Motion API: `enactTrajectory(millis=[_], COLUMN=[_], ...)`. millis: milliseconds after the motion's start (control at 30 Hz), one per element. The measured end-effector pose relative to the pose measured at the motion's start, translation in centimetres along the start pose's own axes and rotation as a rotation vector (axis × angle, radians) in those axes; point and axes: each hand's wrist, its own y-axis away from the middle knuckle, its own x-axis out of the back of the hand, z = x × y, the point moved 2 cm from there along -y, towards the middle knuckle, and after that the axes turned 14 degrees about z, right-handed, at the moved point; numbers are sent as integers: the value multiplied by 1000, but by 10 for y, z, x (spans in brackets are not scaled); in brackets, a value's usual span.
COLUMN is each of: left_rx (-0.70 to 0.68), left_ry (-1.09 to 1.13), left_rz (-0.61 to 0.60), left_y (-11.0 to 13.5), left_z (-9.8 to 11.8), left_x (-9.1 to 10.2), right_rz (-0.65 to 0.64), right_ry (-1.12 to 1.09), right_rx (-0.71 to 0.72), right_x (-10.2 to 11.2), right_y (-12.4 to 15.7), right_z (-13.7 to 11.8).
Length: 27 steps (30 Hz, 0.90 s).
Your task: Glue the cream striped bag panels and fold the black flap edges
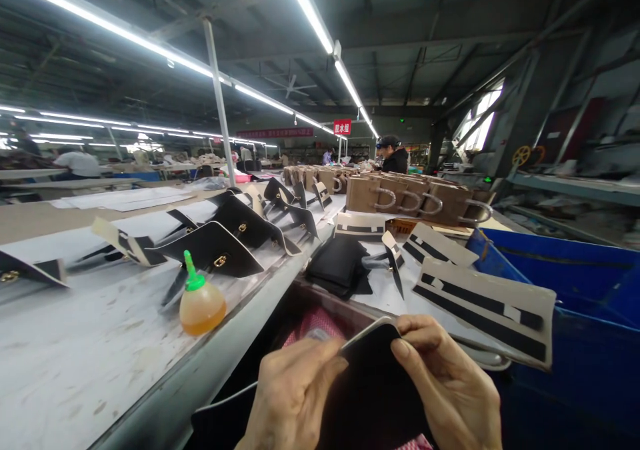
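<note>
Both hands pinch the upper edge of a black bag panel with a pale rim, held upright before me. My left hand grips it at the left of its top edge, fingers closed. At the right upper corner, the thumb and fingers of my right hand close on the same edge. The lower part of the panel runs out of the picture. To the left on the white table, a squeeze bottle with a green nozzle holds amber liquid. Black flaps with gold clasps stand behind it.
Beige panels with black strips lie to the right, beside a blue bin. A stack of black pieces sits ahead. Brown bags with curved handles line up behind. Further back is a person in dark clothing.
</note>
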Motion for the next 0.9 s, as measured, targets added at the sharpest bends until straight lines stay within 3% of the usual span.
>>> enactTrajectory(millis=[167, 300, 467, 667, 767, 900], left_rx=[-3, 4, 14, -51, 18, 141], left_ry=[14, 10, 9, 175, 231, 240], left_rz=[26, 30, 26, 57, 46, 0], left_y=[2, 5, -3, -28, -35, -36], left_z=[-1, -5, -6, 13, 21, 25], left_x=[1, 3, 3, -10, -13, -16], right_rz=[14, -8, -26, -46, -53, -143], right_ry=[73, 66, 37, -38, -81, -92], right_rx=[136, 167, 117, -27, -96, -60], right_x=[2, 2, 2, -1, -1, -3], right_y=[3, 6, 7, 9, 9, 6], right_z=[1, 3, 3, -2, -2, 0])
